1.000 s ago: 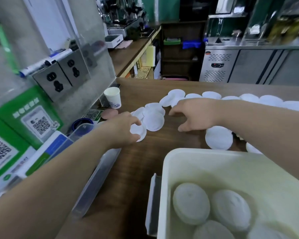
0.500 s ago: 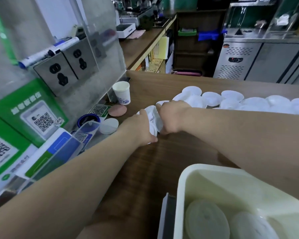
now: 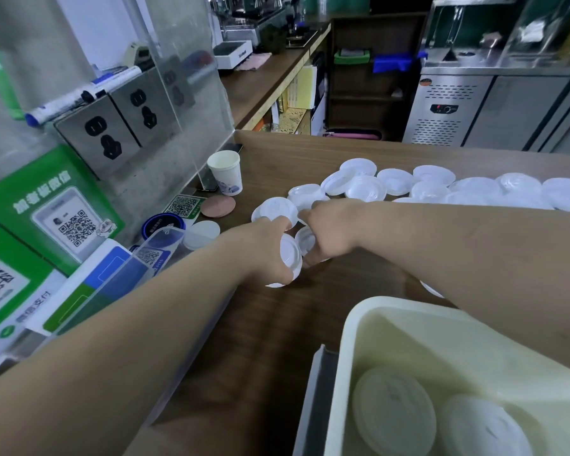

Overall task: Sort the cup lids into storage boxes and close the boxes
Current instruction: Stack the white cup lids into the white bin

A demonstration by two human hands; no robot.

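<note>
A small stack of white lids [image 3: 290, 258] is upright on edge over the table [image 3: 277, 324], left hand [image 3: 264, 248] fingers clamped round it. Right hand [image 3: 329, 232] pinches another lid [image 3: 305, 240] just beside. Loose lids [image 3: 441, 189] are scattered behind, and the storage box [image 3: 392, 330] sits near, some lids inside.

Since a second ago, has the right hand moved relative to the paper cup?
Yes. The right hand has moved left along the counter, toward the paper cup, and now meets the left hand over the lids they hold.
</note>
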